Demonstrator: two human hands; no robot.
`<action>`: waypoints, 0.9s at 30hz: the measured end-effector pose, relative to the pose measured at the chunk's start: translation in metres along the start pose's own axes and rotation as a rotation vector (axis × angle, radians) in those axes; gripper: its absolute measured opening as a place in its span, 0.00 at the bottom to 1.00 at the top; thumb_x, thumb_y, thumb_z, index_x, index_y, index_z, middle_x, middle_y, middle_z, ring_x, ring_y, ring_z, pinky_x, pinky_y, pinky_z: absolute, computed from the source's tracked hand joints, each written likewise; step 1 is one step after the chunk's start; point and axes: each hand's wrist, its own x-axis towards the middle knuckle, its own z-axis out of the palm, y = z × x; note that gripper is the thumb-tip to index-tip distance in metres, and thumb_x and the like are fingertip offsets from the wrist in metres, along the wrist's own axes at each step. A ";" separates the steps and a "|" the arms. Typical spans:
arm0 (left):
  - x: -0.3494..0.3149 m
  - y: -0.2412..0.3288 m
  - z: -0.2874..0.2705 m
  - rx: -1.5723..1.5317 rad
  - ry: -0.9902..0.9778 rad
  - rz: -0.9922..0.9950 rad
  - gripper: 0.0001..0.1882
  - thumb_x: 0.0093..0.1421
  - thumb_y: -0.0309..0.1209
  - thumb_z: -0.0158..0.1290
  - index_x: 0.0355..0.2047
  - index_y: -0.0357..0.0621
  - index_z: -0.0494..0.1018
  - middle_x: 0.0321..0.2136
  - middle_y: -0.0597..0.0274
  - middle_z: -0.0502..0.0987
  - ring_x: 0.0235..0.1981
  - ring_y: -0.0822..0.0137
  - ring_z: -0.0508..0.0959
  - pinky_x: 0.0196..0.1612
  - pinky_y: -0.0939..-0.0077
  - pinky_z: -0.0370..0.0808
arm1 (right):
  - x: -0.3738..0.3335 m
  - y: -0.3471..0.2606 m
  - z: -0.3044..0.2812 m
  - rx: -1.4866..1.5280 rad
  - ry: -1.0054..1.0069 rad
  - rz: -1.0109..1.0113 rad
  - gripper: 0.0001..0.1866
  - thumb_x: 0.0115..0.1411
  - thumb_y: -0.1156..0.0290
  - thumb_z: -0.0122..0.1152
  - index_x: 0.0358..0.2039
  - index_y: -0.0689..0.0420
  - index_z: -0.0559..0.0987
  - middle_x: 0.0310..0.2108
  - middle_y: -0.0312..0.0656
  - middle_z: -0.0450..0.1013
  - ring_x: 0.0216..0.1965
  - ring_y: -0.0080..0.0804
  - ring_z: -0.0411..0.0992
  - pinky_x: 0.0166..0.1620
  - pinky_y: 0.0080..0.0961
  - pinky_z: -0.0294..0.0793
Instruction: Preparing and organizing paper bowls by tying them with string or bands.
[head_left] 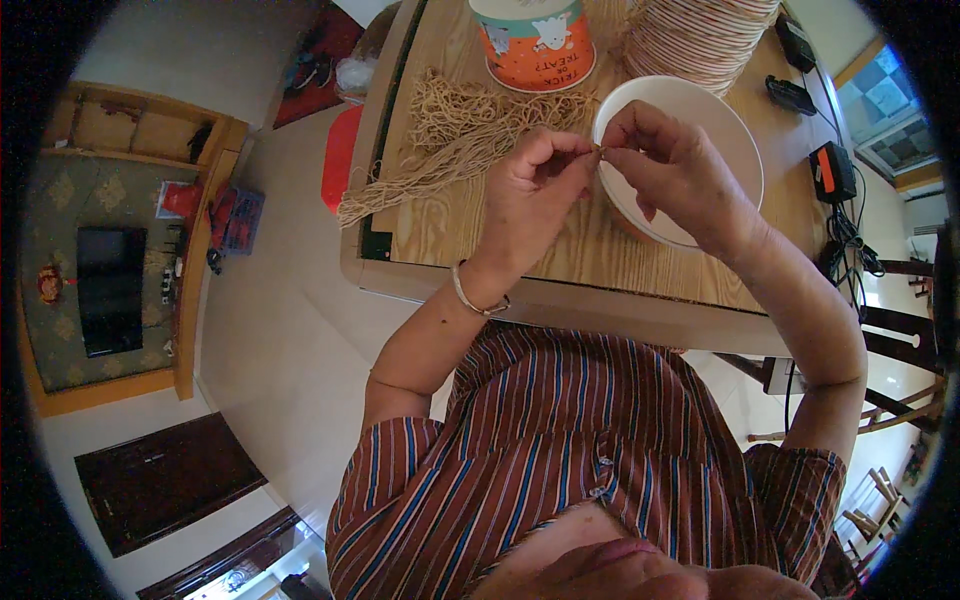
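Note:
My left hand [528,200] and my right hand [672,170] meet fingertip to fingertip, both pinching. What lies between the fingertips is too small to make out. They are over the left rim of a round paper bucket [735,135] with a white inside, which stands on the wooden table [570,250]. Left of my hands lies a loose bundle of thin tan cords [450,165], its tail reaching toward the table's left edge. A bracelet [470,295] circles my left wrist.
An orange and teal printed bucket [540,55] stands at the far side, beside a tall stack of nested buckets [700,40]. At the right edge are an orange and black box [832,172], black devices [790,95] and tangled cables [848,250]. A red stool [340,160] is at the left.

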 end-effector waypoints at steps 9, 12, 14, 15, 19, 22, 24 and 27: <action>0.002 -0.001 -0.002 -0.130 -0.042 -0.076 0.04 0.61 0.25 0.55 0.36 0.38 0.75 0.27 0.70 0.76 0.25 0.81 0.74 0.29 0.86 0.74 | 0.001 0.005 -0.004 -0.049 0.014 0.033 0.08 0.62 0.71 0.55 0.37 0.61 0.75 0.26 0.35 0.72 0.19 0.16 0.66 0.19 0.16 0.67; 0.004 -0.001 -0.002 -0.186 -0.055 -0.088 0.04 0.62 0.26 0.55 0.36 0.38 0.75 0.27 0.70 0.76 0.26 0.82 0.74 0.30 0.86 0.74 | 0.001 0.006 -0.004 -0.051 0.024 0.046 0.08 0.61 0.70 0.55 0.37 0.62 0.76 0.25 0.35 0.72 0.18 0.16 0.66 0.19 0.17 0.66; 0.005 -0.001 -0.003 -0.201 -0.052 -0.094 0.04 0.62 0.26 0.55 0.36 0.38 0.74 0.27 0.70 0.76 0.26 0.82 0.75 0.30 0.86 0.74 | 0.001 0.004 -0.004 -0.035 0.026 0.041 0.09 0.61 0.70 0.55 0.38 0.63 0.76 0.24 0.35 0.72 0.18 0.16 0.66 0.18 0.17 0.66; 0.005 -0.001 -0.003 -0.215 -0.065 -0.090 0.04 0.62 0.26 0.55 0.36 0.38 0.74 0.27 0.70 0.76 0.26 0.82 0.75 0.30 0.86 0.74 | 0.000 0.001 -0.005 -0.014 0.010 0.059 0.08 0.62 0.71 0.55 0.39 0.61 0.76 0.25 0.33 0.70 0.20 0.14 0.65 0.19 0.15 0.66; 0.005 0.000 -0.006 -0.211 -0.117 -0.089 0.05 0.62 0.25 0.53 0.37 0.38 0.74 0.30 0.65 0.77 0.30 0.76 0.76 0.36 0.80 0.74 | 0.001 -0.001 -0.004 -0.044 -0.008 0.058 0.07 0.62 0.70 0.58 0.37 0.60 0.76 0.25 0.30 0.69 0.21 0.12 0.64 0.20 0.12 0.65; 0.005 -0.002 -0.006 -0.168 -0.118 -0.105 0.05 0.62 0.25 0.53 0.37 0.38 0.74 0.30 0.65 0.77 0.30 0.75 0.76 0.36 0.80 0.74 | 0.003 0.008 -0.005 -0.040 -0.021 0.059 0.07 0.61 0.69 0.59 0.34 0.59 0.76 0.24 0.29 0.68 0.20 0.11 0.64 0.20 0.12 0.65; 0.005 -0.001 -0.006 -0.156 -0.115 -0.105 0.05 0.62 0.25 0.53 0.37 0.37 0.74 0.30 0.65 0.77 0.30 0.75 0.76 0.36 0.80 0.74 | 0.002 0.007 -0.005 -0.070 -0.021 0.068 0.06 0.61 0.70 0.59 0.33 0.59 0.75 0.24 0.29 0.68 0.20 0.11 0.64 0.20 0.12 0.65; 0.005 -0.001 -0.007 -0.180 -0.112 -0.102 0.05 0.62 0.25 0.53 0.37 0.37 0.74 0.31 0.65 0.77 0.30 0.75 0.76 0.36 0.80 0.75 | 0.002 0.006 -0.004 -0.099 -0.015 0.093 0.06 0.62 0.70 0.58 0.32 0.59 0.75 0.24 0.29 0.68 0.20 0.11 0.64 0.19 0.12 0.64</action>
